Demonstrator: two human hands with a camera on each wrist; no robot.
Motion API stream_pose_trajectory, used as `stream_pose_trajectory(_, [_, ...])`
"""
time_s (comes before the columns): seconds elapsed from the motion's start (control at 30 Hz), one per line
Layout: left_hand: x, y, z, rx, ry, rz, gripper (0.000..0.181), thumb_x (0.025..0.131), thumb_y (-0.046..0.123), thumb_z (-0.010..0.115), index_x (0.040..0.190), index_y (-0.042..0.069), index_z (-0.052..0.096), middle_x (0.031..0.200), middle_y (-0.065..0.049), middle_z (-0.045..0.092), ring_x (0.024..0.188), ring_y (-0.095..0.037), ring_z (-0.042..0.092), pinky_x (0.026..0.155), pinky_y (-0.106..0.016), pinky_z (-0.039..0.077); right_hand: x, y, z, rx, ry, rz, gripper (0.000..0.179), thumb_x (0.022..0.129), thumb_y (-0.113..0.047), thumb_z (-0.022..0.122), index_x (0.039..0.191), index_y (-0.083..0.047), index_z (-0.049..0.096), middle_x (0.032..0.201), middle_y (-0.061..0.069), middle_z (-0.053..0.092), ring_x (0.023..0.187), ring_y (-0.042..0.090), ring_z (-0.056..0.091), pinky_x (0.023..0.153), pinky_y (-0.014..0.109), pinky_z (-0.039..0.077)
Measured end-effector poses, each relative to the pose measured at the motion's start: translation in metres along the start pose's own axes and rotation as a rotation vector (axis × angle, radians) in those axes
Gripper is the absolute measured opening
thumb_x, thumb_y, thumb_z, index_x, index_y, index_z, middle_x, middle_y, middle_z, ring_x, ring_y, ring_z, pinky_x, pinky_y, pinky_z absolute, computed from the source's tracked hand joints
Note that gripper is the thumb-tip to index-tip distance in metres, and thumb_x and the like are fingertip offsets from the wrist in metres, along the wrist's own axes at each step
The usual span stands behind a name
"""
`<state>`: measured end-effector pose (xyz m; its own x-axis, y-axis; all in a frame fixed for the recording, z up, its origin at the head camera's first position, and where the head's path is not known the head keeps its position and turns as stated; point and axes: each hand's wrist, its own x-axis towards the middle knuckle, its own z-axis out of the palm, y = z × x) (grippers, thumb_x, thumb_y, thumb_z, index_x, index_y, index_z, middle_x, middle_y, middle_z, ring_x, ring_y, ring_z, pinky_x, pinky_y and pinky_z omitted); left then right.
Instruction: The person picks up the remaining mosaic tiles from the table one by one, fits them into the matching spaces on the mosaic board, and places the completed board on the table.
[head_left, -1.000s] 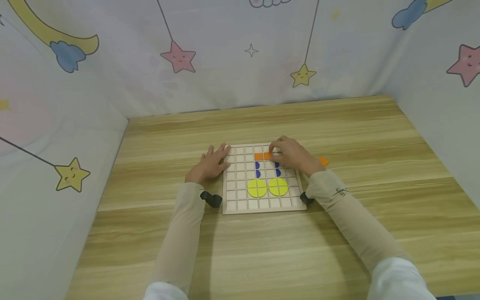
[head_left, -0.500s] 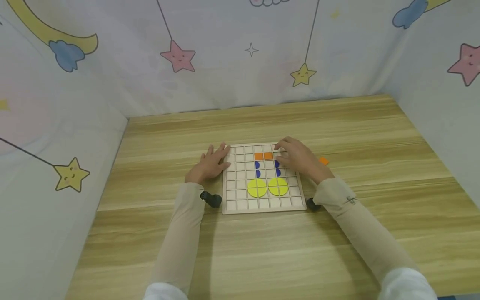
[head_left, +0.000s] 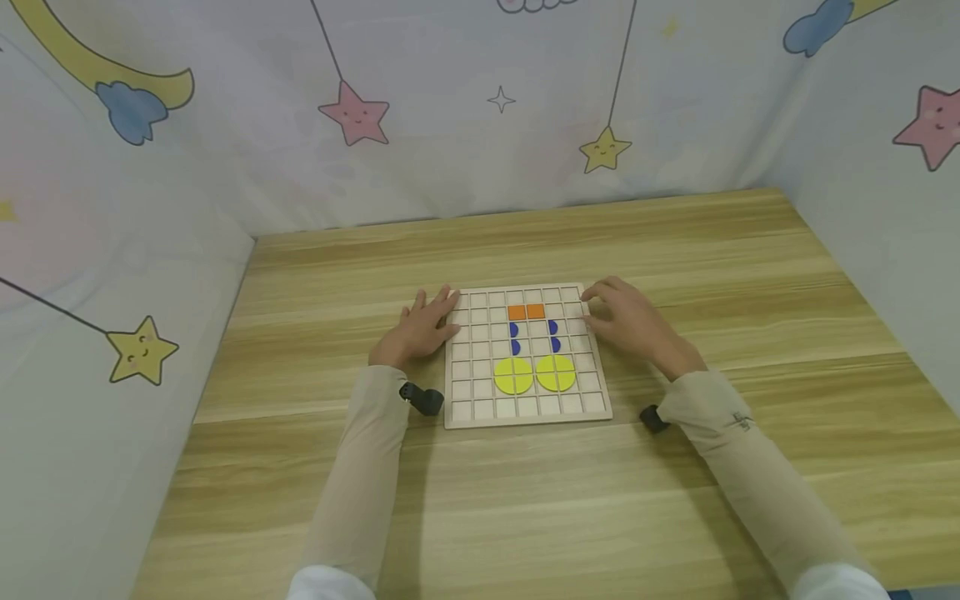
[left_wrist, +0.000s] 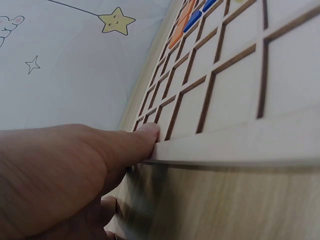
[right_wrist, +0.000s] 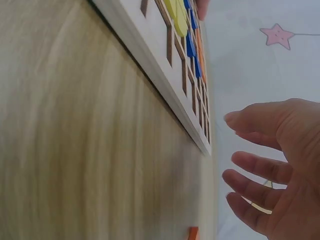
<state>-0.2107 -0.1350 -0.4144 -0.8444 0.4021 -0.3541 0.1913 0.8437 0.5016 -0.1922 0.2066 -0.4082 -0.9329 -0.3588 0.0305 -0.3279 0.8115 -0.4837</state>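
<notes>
A wooden grid board (head_left: 472, 392) lies flat on the table. Two orange squares (head_left: 526, 312) sit side by side in its upper cells. Below them are several blue half-circle pieces (head_left: 514, 330) in two columns, then two yellow circles (head_left: 513, 376) made of quarter pieces. My left hand (head_left: 418, 329) rests at the board's left edge, fingers spread; in the left wrist view its thumb (left_wrist: 145, 137) touches the rim. My right hand (head_left: 633, 321) hovers by the board's upper right edge, fingers loosely bent and holding nothing. Low in the right wrist view, part of another orange piece (right_wrist: 193, 233) shows on the table.
The board lies on a wood-grain table (head_left: 510, 508). A pale curtain (head_left: 450, 150) printed with stars and moons encloses the back and sides. A black wrist camera (head_left: 424, 400) sits beside the board's left edge, another (head_left: 654, 418) to its right.
My right hand has let go of the second orange square and moved right, off the board's top cells. It now blocks the head view of the loose orange piece. My left hand stays put.
</notes>
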Motion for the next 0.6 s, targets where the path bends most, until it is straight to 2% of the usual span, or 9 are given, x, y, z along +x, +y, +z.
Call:
stream_pose_trajectory(0.37, [-0.001,-0.001,0.001,-0.004,-0.001,0.005,0.063,0.103,0.028,0.04,0.155,0.016,0.006,0.162,-0.006,-0.005,0.145,-0.039,-0.017,0.115,-0.061,-0.005,-0.02,0.023,-0.016,0.035,-0.048,0.055,0.037,0.09,-0.012,0.063,0.124,0.001,0.055,0.135,0.024,0.046,0.127,0.043,0.041,0.107,0.057,0.033])
stream_pose_trajectory(0.6, [0.0,-0.001,0.0,0.0,0.002,0.003,0.063,0.103,0.029,0.04,0.156,0.017,0.007,0.162,-0.005,-0.004,0.145,-0.038,-0.016,0.116,-0.06,-0.005,-0.031,0.036,-0.02,0.035,-0.036,0.082,0.041,0.087,-0.012,0.066,0.124,0.003,0.054,0.133,0.026,0.046,0.121,0.044,0.045,0.102,0.058,0.036])
